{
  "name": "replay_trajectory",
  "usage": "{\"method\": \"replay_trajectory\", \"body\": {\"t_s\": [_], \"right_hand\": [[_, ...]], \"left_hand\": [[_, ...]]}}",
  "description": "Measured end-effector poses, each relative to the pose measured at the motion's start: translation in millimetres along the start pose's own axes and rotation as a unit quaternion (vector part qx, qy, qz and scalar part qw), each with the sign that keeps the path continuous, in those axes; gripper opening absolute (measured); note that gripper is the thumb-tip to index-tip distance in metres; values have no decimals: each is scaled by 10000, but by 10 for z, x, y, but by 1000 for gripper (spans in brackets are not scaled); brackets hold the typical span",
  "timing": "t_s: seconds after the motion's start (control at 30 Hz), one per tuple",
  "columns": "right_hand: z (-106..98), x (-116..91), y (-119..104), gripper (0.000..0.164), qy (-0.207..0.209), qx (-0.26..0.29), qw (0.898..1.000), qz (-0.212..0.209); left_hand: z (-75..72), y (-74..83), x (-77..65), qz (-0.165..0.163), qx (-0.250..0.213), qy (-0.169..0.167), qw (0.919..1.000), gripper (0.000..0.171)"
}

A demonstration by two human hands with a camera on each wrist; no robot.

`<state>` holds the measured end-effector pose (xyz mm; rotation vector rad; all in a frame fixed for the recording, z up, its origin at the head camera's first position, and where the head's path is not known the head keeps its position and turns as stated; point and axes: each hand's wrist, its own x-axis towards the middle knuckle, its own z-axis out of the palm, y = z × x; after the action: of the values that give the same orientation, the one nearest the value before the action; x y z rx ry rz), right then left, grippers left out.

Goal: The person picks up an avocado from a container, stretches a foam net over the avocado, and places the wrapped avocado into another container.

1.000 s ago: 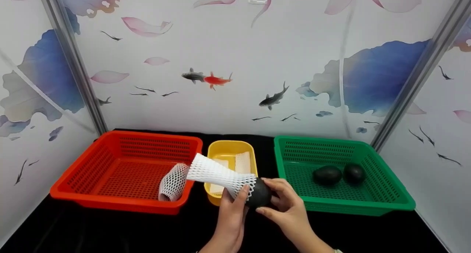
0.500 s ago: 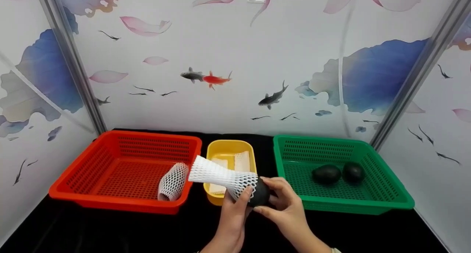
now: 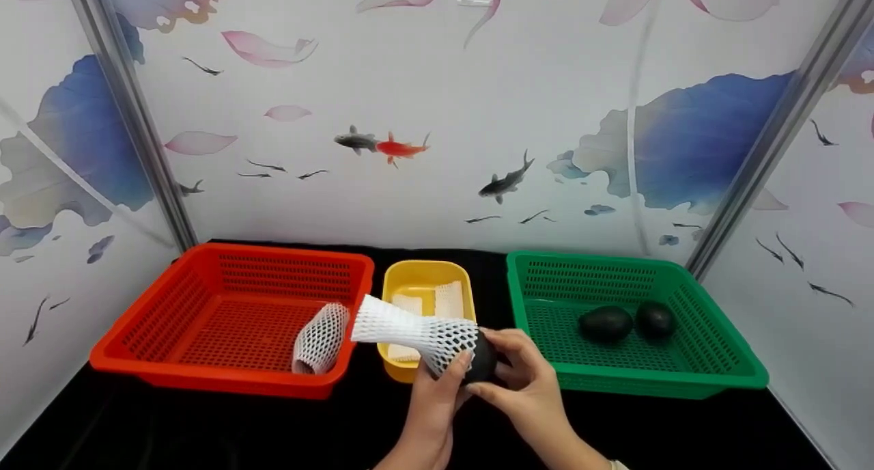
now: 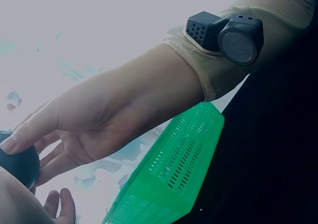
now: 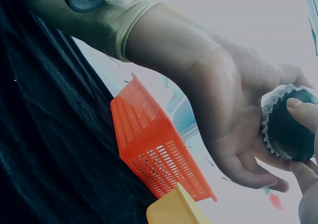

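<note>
Red slotted plastic basket [image 3: 225, 382] at the back left corner of the black cloth-covered bench [image 3: 273, 432]. Inside, by its front right corner, a bulging white foam-mesh sleeve [image 3: 321, 337]; can't tell what fills it. Next, at the middle of the bench's back edge, a small yellow plastic bin [image 3: 427, 270], one flat white mesh piece [image 3: 407, 302] along its left side, another [image 3: 448, 299] along its right. In the air over the bin's front right corner, a long white foam-mesh tube [image 3: 429, 337], narrow in the middle, loose end pointing left, fits round part of a dark oval fruit [image 3: 485, 357]. My left hand [image 3: 435, 398] grips tube and fruit, thumb on the mesh. My right hand [image 3: 529, 381] pinches the fruit's bare right end between thumb and fingers. Green slotted plastic basket [image 3: 655, 382], bench's back right corner: two dark oval fruits [image 3: 605, 324] side by side, near its right edge.
</note>
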<state>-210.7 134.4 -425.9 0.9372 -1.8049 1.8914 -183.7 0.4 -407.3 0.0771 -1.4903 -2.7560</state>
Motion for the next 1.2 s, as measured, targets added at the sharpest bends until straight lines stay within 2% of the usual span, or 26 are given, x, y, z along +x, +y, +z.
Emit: {"method": "replay_trajectory", "body": {"t_s": [0.37,0.57,0.77,0.87,1.0,1.2], "right_hand": [[28,7,-15,59,116,-122,9998,-50],[26,26,-53,58,-70,-4,10000,-14],[-54,76,-27,61,-778,323,9940,-699],[-93,101,-43,63,-870,22,9911,-1005],[-83,144,-204,65,-799,-534,9871,-1282],[-58,187,-353,79,-1033,-786,9801,-1502]], "left_hand": [[-21,11,-10,-74,35,-162,9998,65],[-35,103,-17,-16,70,-284,9996,66],[-99,192,-1,-111,-28,-538,9985,63],[-156,220,19,-207,36,-812,9965,63],[-208,269,29,-407,249,-1180,9919,65],[-234,327,33,-677,708,-1481,9841,71]]}}
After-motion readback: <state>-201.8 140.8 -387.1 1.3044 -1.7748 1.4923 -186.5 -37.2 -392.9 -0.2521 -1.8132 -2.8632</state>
